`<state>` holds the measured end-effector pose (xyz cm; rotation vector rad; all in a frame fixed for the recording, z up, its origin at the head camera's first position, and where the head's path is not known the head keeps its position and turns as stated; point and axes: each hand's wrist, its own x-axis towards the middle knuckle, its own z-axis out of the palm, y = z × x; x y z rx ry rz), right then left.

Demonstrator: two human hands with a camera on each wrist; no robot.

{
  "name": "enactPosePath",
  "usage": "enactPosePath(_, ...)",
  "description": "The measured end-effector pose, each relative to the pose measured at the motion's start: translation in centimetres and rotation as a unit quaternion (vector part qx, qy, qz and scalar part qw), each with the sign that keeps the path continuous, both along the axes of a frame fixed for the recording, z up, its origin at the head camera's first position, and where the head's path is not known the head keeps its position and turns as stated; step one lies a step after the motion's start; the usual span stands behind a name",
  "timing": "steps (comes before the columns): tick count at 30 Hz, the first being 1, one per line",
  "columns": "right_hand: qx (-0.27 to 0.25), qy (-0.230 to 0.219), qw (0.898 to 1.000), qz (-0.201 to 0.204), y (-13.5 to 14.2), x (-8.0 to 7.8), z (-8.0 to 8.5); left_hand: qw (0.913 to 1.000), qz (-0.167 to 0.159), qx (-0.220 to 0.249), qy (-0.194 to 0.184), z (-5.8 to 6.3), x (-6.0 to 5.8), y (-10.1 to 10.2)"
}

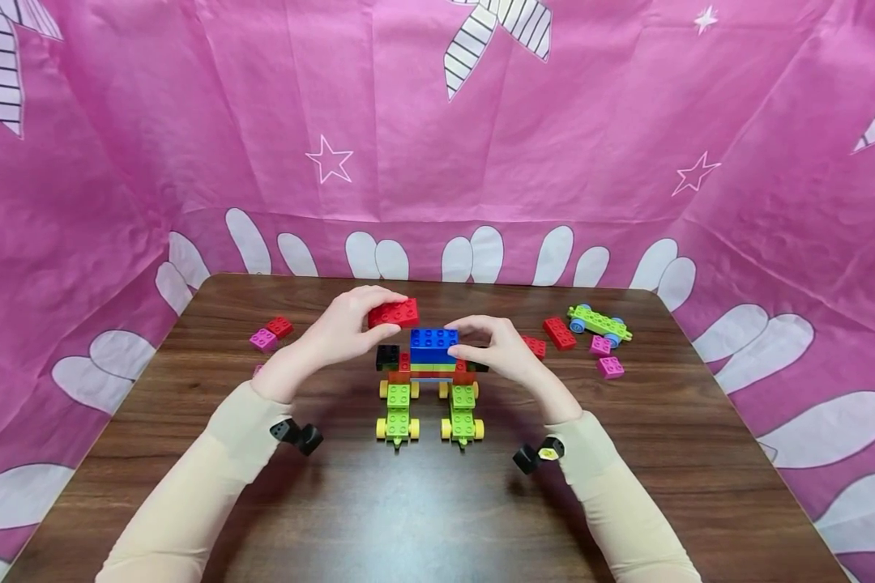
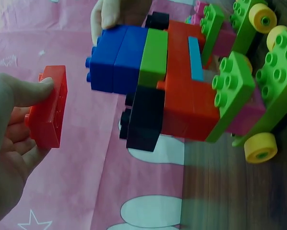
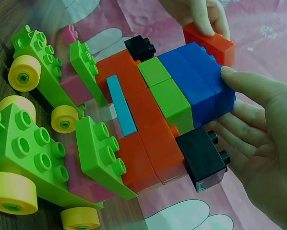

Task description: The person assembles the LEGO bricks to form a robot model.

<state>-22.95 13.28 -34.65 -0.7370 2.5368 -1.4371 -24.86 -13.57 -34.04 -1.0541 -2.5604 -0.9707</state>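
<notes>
My left hand (image 1: 339,328) grips a long red brick (image 2: 52,108) by its ends, with the thumb on one face and fingers behind. The brick is held up beside the top of a brick model, apart from it in the left wrist view. Two stacked blue bricks (image 1: 433,350) form the model's top, and my right hand (image 1: 494,346) pinches them between thumb and fingers. Below them are green bricks (image 3: 170,91), red bricks (image 3: 138,143) with a light blue strip (image 3: 122,105), and a black brick (image 3: 203,158) on each side. Green wheeled bases (image 1: 398,421) with yellow wheels stand beneath.
Red and pink bricks (image 1: 264,340) lie left on the brown table (image 1: 423,518). At the right are red bricks (image 1: 559,333), pink bricks (image 1: 611,368) and another green wheeled base (image 1: 599,322) with blue wheels. A pink patterned cloth (image 1: 423,146) surrounds the table's back and sides.
</notes>
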Motion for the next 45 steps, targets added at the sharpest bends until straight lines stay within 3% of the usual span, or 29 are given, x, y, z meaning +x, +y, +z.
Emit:
enactPosePath(7,0.0,-0.004,1.0,0.0,0.1,-0.1,0.0,0.9998,-0.016,-0.004,-0.012,-0.2,0.8,0.6)
enactPosePath(19,0.002,0.004,1.0,0.002,0.0,-0.2,-0.2,0.9992,-0.03,-0.018,-0.021,-1.1,0.9,1.1)
enactPosePath(28,-0.01,0.002,1.0,-0.001,0.7,-2.3,-3.4,0.9991,-0.033,-0.017,-0.019,-1.2,0.8,1.4)
enactPosePath(45,-0.018,0.024,1.0,0.007,0.9,-2.1,-3.3,0.9954,-0.049,-0.064,-0.051,0.0,0.0,1.8)
